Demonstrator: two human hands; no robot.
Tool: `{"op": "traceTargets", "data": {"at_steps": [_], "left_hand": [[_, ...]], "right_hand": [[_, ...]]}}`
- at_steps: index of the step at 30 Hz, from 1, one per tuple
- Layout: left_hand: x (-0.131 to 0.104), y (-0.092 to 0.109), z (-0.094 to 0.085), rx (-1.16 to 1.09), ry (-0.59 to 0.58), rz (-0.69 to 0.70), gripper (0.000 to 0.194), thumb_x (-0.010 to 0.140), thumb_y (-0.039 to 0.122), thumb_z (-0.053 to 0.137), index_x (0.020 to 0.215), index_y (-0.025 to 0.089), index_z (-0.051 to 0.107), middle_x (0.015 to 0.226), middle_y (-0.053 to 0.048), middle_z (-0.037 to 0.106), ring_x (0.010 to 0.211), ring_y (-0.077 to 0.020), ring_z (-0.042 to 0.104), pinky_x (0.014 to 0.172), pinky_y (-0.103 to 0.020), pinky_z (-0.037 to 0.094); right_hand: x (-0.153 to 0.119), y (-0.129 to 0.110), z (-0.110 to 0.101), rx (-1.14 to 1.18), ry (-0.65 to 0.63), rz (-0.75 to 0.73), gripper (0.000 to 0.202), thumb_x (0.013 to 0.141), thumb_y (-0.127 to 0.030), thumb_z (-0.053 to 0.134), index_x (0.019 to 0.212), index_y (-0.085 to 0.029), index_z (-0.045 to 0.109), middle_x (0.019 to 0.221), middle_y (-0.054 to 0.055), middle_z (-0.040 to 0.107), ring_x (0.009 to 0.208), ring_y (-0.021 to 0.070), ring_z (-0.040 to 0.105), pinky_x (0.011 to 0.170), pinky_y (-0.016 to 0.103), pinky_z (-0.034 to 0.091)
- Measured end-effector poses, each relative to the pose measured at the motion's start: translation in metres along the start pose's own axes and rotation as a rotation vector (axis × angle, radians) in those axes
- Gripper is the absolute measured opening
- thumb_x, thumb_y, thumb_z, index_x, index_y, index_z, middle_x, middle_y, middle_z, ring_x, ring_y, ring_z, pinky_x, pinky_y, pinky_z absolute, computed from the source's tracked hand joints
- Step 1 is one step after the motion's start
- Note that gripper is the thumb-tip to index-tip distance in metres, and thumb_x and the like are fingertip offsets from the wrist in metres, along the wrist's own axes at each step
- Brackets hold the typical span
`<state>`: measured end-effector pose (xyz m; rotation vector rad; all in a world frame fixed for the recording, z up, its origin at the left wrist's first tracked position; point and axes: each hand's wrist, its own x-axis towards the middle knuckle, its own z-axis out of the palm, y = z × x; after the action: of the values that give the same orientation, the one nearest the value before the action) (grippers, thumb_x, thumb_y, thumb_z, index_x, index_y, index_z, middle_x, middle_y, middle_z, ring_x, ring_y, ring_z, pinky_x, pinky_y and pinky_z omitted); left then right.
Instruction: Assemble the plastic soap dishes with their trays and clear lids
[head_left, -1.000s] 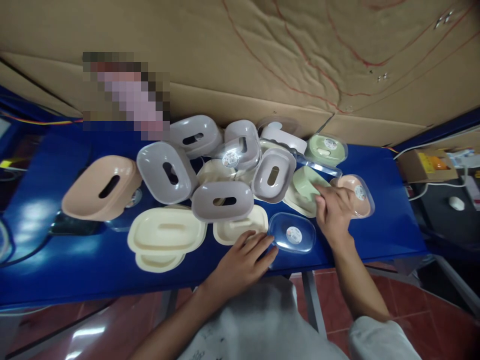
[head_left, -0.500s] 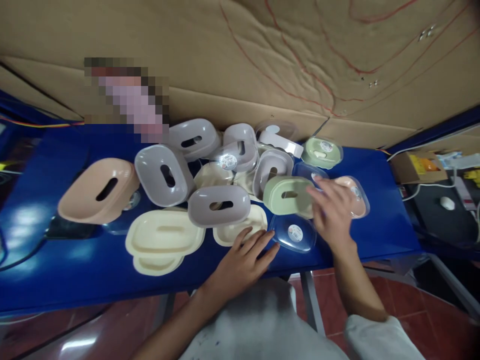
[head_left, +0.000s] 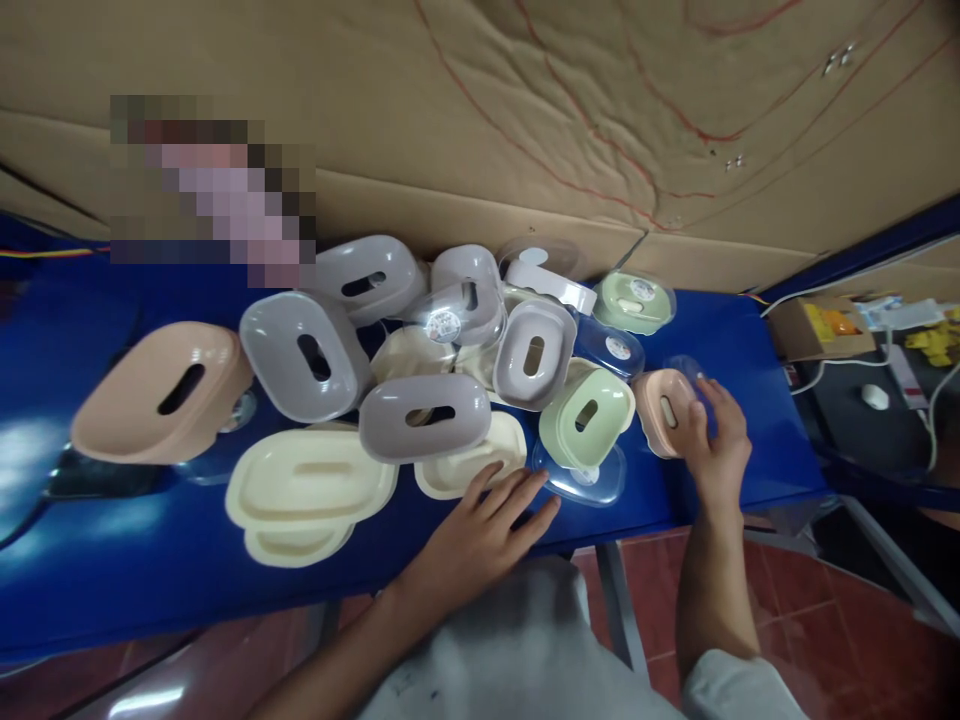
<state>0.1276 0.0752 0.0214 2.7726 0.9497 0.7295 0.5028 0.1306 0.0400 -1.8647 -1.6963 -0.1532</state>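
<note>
My right hand (head_left: 718,440) is at the right of the table, thumb and fingers closed on a clear plastic lid (head_left: 684,368). The lid is tilted at the side of a small peach box (head_left: 664,412); my fingers partly cover both. My left hand (head_left: 487,520) lies at the front edge with its fingers spread and nothing in it. Its fingertips are close to a cream tray-like piece (head_left: 469,470) and a clear lid with a round label (head_left: 600,488). A green box with an oval slot (head_left: 586,418) stands tilted, partly over that lid.
Several grey slotted covers (head_left: 304,355) crowd the middle of the blue table (head_left: 765,420). A large peach cover (head_left: 161,390) and cream pieces (head_left: 311,480) lie at the left. Behind are a lidded green box (head_left: 634,302) and a cardboard wall (head_left: 375,190).
My right hand has moved right, from the green box to the peach box, whose clear lid is now tilted. The green box has turned and sits lower. My left hand stays nearly still.
</note>
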Motion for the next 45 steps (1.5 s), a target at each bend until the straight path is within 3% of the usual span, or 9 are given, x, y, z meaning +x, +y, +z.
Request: {"op": "traceTargets", "data": {"at_steps": [6, 12, 17, 20, 25, 29, 38, 42, 45], "left_hand": [[0.002, 0.0, -0.002, -0.005, 0.032, -0.072, 0.031, 0.102, 0.019, 0.062, 0.132, 0.019, 0.068, 0.148, -0.012, 0.064, 0.134, -0.0273, 0.057, 0.126, -0.05, 0.032], [0.001, -0.002, 0.001, -0.023, 0.03, -0.06, 0.026, 0.103, 0.02, 0.061, 0.128, 0.018, 0.069, 0.145, -0.012, 0.065, 0.132, -0.0269, 0.057, 0.126, -0.051, 0.031], [0.001, -0.003, 0.0, -0.021, 0.029, -0.032, 0.026, 0.104, 0.019, 0.059, 0.127, 0.018, 0.069, 0.144, -0.012, 0.065, 0.131, -0.0266, 0.058, 0.125, -0.051, 0.032], [0.002, -0.002, 0.0, -0.015, 0.028, -0.036, 0.026, 0.104, 0.019, 0.058, 0.128, 0.018, 0.068, 0.143, -0.012, 0.065, 0.13, -0.0269, 0.058, 0.124, -0.05, 0.033], [0.001, -0.002, 0.001, -0.009, 0.038, -0.052, 0.026, 0.104, 0.02, 0.06, 0.128, 0.017, 0.068, 0.144, -0.012, 0.065, 0.131, -0.0273, 0.057, 0.122, -0.05, 0.034], [0.001, -0.003, 0.001, -0.011, 0.05, -0.062, 0.027, 0.102, 0.017, 0.061, 0.128, 0.017, 0.068, 0.142, -0.012, 0.065, 0.129, -0.0278, 0.058, 0.118, -0.05, 0.039], [0.001, -0.003, 0.004, -0.013, 0.067, -0.047, 0.029, 0.101, 0.017, 0.062, 0.129, 0.017, 0.068, 0.139, -0.012, 0.066, 0.126, -0.0281, 0.059, 0.114, -0.048, 0.042], [0.002, -0.003, 0.003, -0.019, 0.075, -0.05, 0.028, 0.101, 0.017, 0.06, 0.128, 0.017, 0.068, 0.138, -0.012, 0.067, 0.124, -0.0275, 0.06, 0.112, -0.047, 0.043], [0.002, -0.004, 0.002, -0.01, 0.062, -0.05, 0.029, 0.101, 0.017, 0.06, 0.129, 0.016, 0.068, 0.139, -0.012, 0.067, 0.123, -0.0278, 0.061, 0.111, -0.047, 0.045]], "right_hand": [[-0.004, -0.02, -0.004, -0.191, 0.079, -0.018, 0.042, 0.106, -0.052, 0.059, 0.128, -0.021, 0.076, 0.133, 0.019, 0.073, 0.126, 0.0419, 0.066, 0.108, 0.064, 0.043], [-0.024, -0.038, -0.001, -0.285, -0.111, -0.131, 0.04, 0.107, -0.048, 0.058, 0.132, -0.02, 0.074, 0.117, 0.014, 0.08, 0.104, 0.0322, 0.073, 0.098, 0.05, 0.047], [-0.016, -0.056, -0.002, -0.139, 0.097, 0.059, 0.046, 0.111, -0.046, 0.048, 0.128, -0.013, 0.075, 0.111, 0.018, 0.079, 0.1, 0.032, 0.073, 0.095, 0.048, 0.05], [-0.005, -0.085, 0.003, -0.015, 0.152, 0.012, 0.039, 0.111, -0.043, 0.048, 0.124, -0.017, 0.074, 0.115, 0.016, 0.078, 0.106, 0.0313, 0.072, 0.1, 0.049, 0.049], [0.011, -0.125, 0.019, 0.139, -0.031, -0.148, 0.026, 0.112, -0.037, 0.047, 0.124, -0.023, 0.067, 0.127, 0.012, 0.076, 0.119, 0.0287, 0.069, 0.103, 0.047, 0.049], [0.02, -0.125, 0.029, 0.145, -0.198, -0.259, 0.025, 0.111, -0.04, 0.052, 0.129, -0.024, 0.061, 0.134, 0.012, 0.074, 0.123, 0.0294, 0.069, 0.104, 0.047, 0.048], [0.035, -0.132, 0.025, 0.158, -0.133, -0.334, 0.025, 0.111, -0.038, 0.052, 0.132, -0.026, 0.056, 0.13, 0.013, 0.074, 0.12, 0.0309, 0.069, 0.099, 0.048, 0.05], [0.054, -0.156, 0.036, 0.189, -0.295, -0.555, 0.023, 0.112, -0.035, 0.049, 0.132, -0.024, 0.05, 0.143, 0.017, 0.068, 0.131, 0.0324, 0.064, 0.103, 0.05, 0.045], [0.073, -0.167, 0.049, 0.155, -0.366, -0.619, 0.023, 0.114, -0.038, 0.043, 0.127, -0.022, 0.051, 0.131, 0.017, 0.073, 0.12, 0.0334, 0.068, 0.098, 0.048, 0.044]]}}
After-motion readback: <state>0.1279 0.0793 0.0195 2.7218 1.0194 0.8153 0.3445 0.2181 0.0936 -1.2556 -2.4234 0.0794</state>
